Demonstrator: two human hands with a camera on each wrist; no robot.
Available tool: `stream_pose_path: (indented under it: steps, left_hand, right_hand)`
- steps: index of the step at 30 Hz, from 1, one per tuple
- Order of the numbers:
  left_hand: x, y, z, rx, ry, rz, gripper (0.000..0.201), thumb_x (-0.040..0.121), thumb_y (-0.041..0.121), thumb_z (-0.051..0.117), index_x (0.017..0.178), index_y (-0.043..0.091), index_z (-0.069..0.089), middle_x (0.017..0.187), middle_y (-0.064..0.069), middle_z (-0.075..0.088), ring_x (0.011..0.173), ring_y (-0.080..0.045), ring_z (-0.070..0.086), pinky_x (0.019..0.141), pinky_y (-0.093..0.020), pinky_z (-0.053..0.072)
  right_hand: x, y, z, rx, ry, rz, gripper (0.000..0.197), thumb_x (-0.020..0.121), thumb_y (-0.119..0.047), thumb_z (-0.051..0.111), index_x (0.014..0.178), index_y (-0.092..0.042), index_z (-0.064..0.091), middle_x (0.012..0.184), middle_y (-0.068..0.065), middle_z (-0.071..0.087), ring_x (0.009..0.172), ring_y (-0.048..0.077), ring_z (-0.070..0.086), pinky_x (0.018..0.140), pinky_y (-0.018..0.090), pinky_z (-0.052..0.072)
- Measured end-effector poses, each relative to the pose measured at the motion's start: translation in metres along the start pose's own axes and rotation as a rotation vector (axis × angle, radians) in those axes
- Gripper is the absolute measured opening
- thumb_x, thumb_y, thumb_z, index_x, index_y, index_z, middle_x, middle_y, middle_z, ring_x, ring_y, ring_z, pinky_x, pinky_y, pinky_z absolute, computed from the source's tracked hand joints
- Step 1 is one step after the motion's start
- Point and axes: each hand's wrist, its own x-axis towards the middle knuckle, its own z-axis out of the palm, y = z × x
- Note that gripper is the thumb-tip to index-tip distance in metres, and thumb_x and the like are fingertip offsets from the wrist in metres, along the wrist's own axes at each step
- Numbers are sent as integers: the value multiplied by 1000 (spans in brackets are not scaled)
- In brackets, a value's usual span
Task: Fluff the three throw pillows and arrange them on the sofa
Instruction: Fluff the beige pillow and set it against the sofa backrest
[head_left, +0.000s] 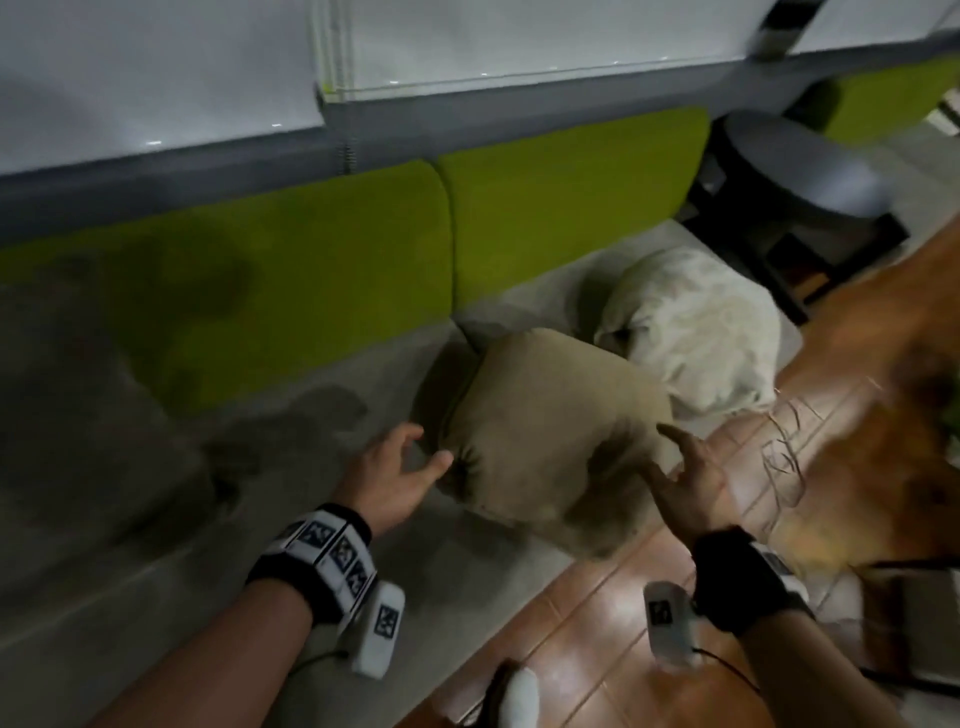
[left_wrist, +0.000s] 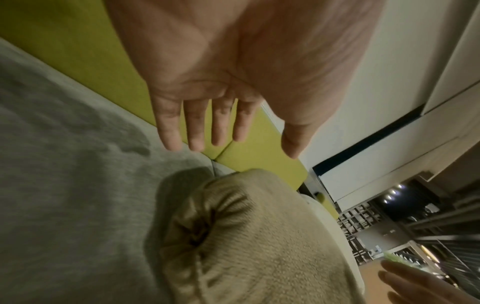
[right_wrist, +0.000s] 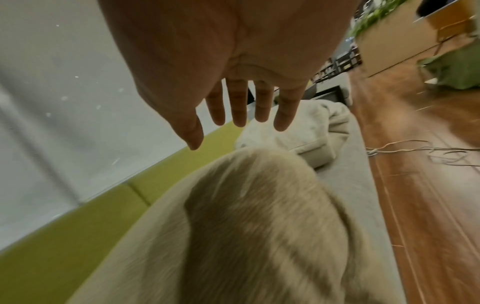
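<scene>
A tan throw pillow (head_left: 545, 436) stands on the grey sofa seat (head_left: 130, 467) near its front edge, with a dent in its left end (left_wrist: 197, 236). My left hand (head_left: 395, 467) is spread flat just left of it, thumb close to the dent. My right hand (head_left: 680, 478) is spread flat at the pillow's right end, fingertips near the fabric; neither hand grips anything. A white pillow (head_left: 696, 327) lies behind it to the right, also seen in the right wrist view as the white pillow (right_wrist: 298, 131). Only these two pillows show.
Green back cushions (head_left: 311, 260) line the wall behind the seat. A dark round stool (head_left: 800, 171) stands past the sofa's right end. Wooden floor (head_left: 597, 623) runs along the front edge, with loose cables (right_wrist: 415, 150) lying on it.
</scene>
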Motion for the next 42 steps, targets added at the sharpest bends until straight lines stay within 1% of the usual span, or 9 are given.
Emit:
stream_pose_path:
  steps: [5,9,12,15,20,25,30,35,42]
  left_hand:
    - [75,67,57,-24,14,-195,99,82,77,55,159,29,19,166,-6,24,150,-31,28,119,-45,26]
    - [109,79,77,-6,-36,-385,130,64,90,57,161,30,-5,169,-9,12,153,-36,20,123,-48,19]
    - [103,86,82,-82,-100,-448,137,54,87,63,161,18,13,165,-12,27,148,-35,32,121,-47,27]
    - [94,89,76,-172,-111,-462,133,52,83,73,153,5,35,152,-13,48,134,-33,50,111,-40,40]
    - [87,81,37,-421,87,-428,140,36,81,84,152,17,39,147,-12,52,127,-36,54,111,-52,42]
    - [97,73,-3,-431,220,-136,160,25,63,97,157,39,9,157,4,37,138,-22,42,115,-50,35]
    - [111,61,-15,-369,369,11,170,18,73,91,160,29,7,160,3,34,141,-19,40,112,-39,37]
    - [131,56,-20,-465,319,-74,167,28,48,100,157,13,-1,158,-4,30,141,-25,37,106,-33,35]
    - [155,48,-18,-457,325,-155,137,51,28,99,149,17,5,138,5,37,125,-17,41,99,-30,37]
  right_hand:
    - [66,55,-4,262,-63,330,131,58,-97,62,157,-17,33,160,16,39,138,38,47,111,49,44]
    - [69,80,16,650,-435,657,118,68,-90,65,159,-24,30,154,6,46,134,32,50,112,51,43]
    - [70,78,15,682,-544,640,95,82,-86,46,156,-27,38,135,1,55,119,25,53,111,48,39]
    - [97,64,2,593,-604,572,102,78,-95,36,158,-31,34,152,7,49,125,27,51,116,52,33]
    - [149,-6,-10,440,-619,388,127,55,-106,47,160,-37,30,163,5,38,145,33,41,121,55,29]
    - [187,-79,-8,756,-486,109,92,73,-87,60,154,-54,32,157,-11,43,141,21,45,122,52,30]
    - [202,-142,4,975,-424,128,79,89,-78,41,155,-34,40,140,-19,54,124,1,53,109,32,38]
    - [216,-154,36,657,-463,175,110,72,-101,34,161,-37,25,165,-5,33,149,21,35,125,50,24]
    - [224,-157,57,574,-462,186,99,70,-93,47,148,-34,40,143,2,47,119,22,54,97,46,50]
